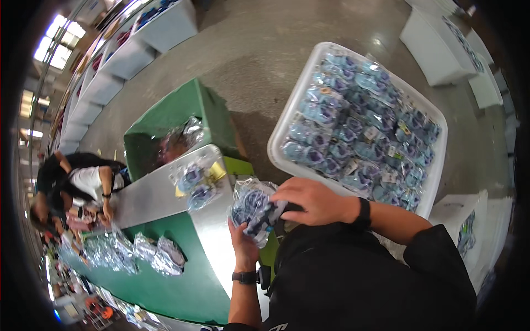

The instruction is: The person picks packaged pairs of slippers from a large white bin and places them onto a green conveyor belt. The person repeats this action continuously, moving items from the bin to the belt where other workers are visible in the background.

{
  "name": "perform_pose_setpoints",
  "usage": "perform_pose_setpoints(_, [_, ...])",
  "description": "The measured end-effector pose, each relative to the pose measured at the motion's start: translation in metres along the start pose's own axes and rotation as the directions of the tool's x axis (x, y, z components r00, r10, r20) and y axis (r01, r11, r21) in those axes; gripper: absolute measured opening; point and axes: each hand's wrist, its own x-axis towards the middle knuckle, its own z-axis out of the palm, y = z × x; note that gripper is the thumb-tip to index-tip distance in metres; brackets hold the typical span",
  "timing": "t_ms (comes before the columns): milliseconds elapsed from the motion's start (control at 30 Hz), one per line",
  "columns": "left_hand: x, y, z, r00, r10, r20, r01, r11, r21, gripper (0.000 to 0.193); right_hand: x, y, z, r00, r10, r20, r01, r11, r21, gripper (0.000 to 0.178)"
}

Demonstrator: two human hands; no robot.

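In front of my body I hold a clear plastic bag of grey-blue shoes [254,208]; the exact kind of shoe is hard to make out through the glossy film. My left hand [243,245] grips its lower edge from below, thumb on the near face. From the right, my right hand [314,201] closes its fingers on the bag's other side, where a dark part shows under them. Just left of the bag, another bagged pair of blue shoes [197,185] lies on the metal table end [160,190] beside yellow paper.
A large white bin [274,135] full of bagged blue-purple shoes stands ahead right. A green bin [165,113] with plastic bags is beyond the table. Bagged shoes [160,254] lie on the green conveyor belt [193,292]. Co-workers [88,182] work at the left; white bins [127,58] line the far left.
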Motion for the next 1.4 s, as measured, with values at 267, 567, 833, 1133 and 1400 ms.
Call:
perform_pose_setpoints(267, [0.037,-0.078,0.106,0.935,-0.35,-0.05,0.353,0.931,0.092,0.067,-0.056,0.058,-0.017,0.974,-0.175,0.143,0.211,0.931,-0.298,0.073])
perform_pose_setpoints(567, [0.012,-0.087,0.098,0.971,-0.205,-0.127,0.24,0.761,0.603,0.05,-0.136,0.158,-0.128,0.976,0.212,0.057,-0.155,0.848,-0.507,0.044])
perform_pose_setpoints(833, [-0.027,-0.072,0.025,0.93,-0.062,-0.363,0.307,0.674,0.672,0.042,-0.153,0.23,-0.241,0.924,0.051,-0.379,-0.32,0.646,-0.693,0.058])
perform_pose_setpoints(1133, [-0.069,-0.061,-0.019,0.904,-0.052,-0.424,0.322,0.735,0.597,0.049,-0.218,0.29,-0.193,0.619,0.542,-0.569,-0.749,0.627,-0.217,0.049])
perform_pose_setpoints(1400, [-0.077,-0.041,-0.087,0.886,-0.046,-0.462,0.338,0.747,0.572,0.053,-0.26,0.281,-0.063,0.752,0.557,-0.353,-0.652,0.707,-0.273,0.05])
